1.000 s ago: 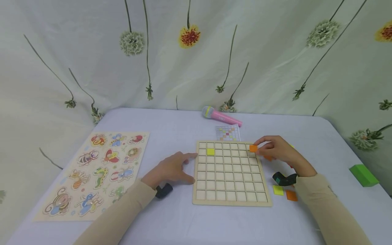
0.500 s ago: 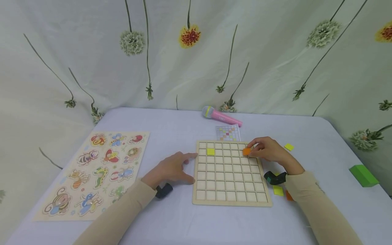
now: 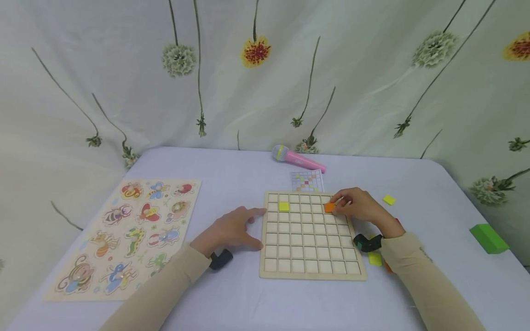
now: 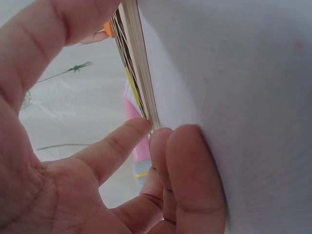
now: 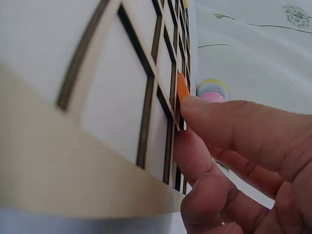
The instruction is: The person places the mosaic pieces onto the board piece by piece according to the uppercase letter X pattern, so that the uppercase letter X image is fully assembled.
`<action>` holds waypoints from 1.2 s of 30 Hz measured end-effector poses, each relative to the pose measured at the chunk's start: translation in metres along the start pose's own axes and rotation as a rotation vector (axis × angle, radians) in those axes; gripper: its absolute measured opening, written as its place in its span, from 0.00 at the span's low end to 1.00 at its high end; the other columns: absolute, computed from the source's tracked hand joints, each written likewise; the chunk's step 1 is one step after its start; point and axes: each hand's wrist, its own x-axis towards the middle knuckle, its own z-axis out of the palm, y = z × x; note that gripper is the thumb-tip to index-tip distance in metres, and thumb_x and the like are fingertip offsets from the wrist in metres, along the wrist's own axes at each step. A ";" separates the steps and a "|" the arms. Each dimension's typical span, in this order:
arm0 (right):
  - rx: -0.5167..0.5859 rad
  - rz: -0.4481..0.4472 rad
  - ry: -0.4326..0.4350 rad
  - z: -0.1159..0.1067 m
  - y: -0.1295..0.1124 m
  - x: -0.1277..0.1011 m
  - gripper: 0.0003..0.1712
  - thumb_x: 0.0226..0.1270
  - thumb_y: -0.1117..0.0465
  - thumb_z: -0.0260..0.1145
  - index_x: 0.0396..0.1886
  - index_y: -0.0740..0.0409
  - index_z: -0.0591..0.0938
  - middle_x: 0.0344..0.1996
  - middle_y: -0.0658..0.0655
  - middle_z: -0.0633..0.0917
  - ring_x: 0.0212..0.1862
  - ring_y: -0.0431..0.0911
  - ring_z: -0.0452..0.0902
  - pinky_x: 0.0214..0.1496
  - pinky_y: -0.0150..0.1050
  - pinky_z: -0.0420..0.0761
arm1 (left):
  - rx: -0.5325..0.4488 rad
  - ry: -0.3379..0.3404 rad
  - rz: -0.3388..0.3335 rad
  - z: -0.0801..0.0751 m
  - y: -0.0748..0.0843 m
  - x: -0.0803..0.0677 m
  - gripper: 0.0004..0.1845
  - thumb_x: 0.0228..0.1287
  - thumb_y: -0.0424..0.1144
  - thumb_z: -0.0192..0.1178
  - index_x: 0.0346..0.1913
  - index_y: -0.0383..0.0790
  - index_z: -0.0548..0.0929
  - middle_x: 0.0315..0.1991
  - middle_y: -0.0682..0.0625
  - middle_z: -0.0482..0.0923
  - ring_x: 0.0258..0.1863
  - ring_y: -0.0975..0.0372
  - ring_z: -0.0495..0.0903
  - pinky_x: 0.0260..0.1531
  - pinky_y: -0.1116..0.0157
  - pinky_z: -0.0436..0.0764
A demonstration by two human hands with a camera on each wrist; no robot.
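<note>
My right hand [image 3: 359, 208] pinches a small square orange tile [image 3: 329, 208] between thumb and fingertips, over the upper right part of a wooden grid board [image 3: 312, 276]. In the right wrist view the orange tile [image 5: 183, 87] stands tilted at the grid lines. A yellow tile [image 3: 283, 206] sits in a square at the board's upper left. My left hand [image 3: 233, 230] rests at the board's left side, thumb and forefinger spread along its edge. The left wrist view shows the forefinger right at the board's layered edge [image 4: 139, 63], the other fingers bent low near the table.
Loose yellow tiles [image 3: 389, 199] lie right of the board, others partly hidden by the right arm. A patterned grid card [image 3: 307, 180] and pink toy microphone [image 3: 298, 158] lie behind it. An insect puzzle board [image 3: 165, 209] is at left, a green block [image 3: 489, 239] far right.
My right hand has moved left and slightly nearer with the orange tile, from the board's right edge to over its squares. The left hand has stayed in place.
</note>
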 end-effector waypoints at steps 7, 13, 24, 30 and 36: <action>-0.004 -0.002 0.003 0.003 0.002 0.001 0.14 0.69 0.64 0.77 0.52 0.65 0.89 0.35 0.56 0.87 0.40 0.49 0.78 0.44 0.43 0.75 | -0.001 -0.001 -0.001 0.001 0.000 0.001 0.53 0.50 0.47 0.86 0.81 0.57 0.73 0.58 0.47 0.80 0.44 0.57 0.77 0.54 0.52 0.80; -0.013 -0.022 0.004 0.003 0.002 0.001 0.14 0.69 0.65 0.77 0.51 0.67 0.89 0.33 0.55 0.88 0.37 0.47 0.78 0.44 0.42 0.76 | -0.007 -0.003 0.000 0.000 0.001 0.000 0.53 0.50 0.46 0.85 0.81 0.56 0.72 0.58 0.47 0.80 0.44 0.57 0.77 0.54 0.51 0.80; -0.015 -0.025 -0.005 0.001 -0.001 0.002 0.16 0.67 0.65 0.78 0.52 0.67 0.89 0.32 0.53 0.87 0.36 0.46 0.77 0.43 0.41 0.75 | -0.013 -0.001 -0.011 0.000 0.001 0.000 0.52 0.51 0.46 0.85 0.81 0.57 0.72 0.58 0.47 0.80 0.46 0.56 0.77 0.55 0.51 0.80; 0.003 -0.041 -0.036 -0.002 0.001 0.003 0.18 0.68 0.65 0.77 0.55 0.68 0.88 0.32 0.51 0.86 0.38 0.47 0.76 0.45 0.42 0.75 | 0.004 -0.002 -0.006 -0.001 0.001 -0.001 0.53 0.50 0.47 0.85 0.81 0.57 0.72 0.58 0.47 0.80 0.45 0.57 0.77 0.55 0.51 0.80; 0.011 -0.088 -0.073 -0.004 0.005 0.003 0.22 0.69 0.65 0.77 0.59 0.71 0.85 0.34 0.51 0.87 0.43 0.47 0.76 0.49 0.44 0.75 | 0.000 -0.004 -0.003 0.000 0.000 0.001 0.52 0.51 0.47 0.85 0.82 0.56 0.72 0.58 0.47 0.80 0.45 0.57 0.77 0.55 0.51 0.80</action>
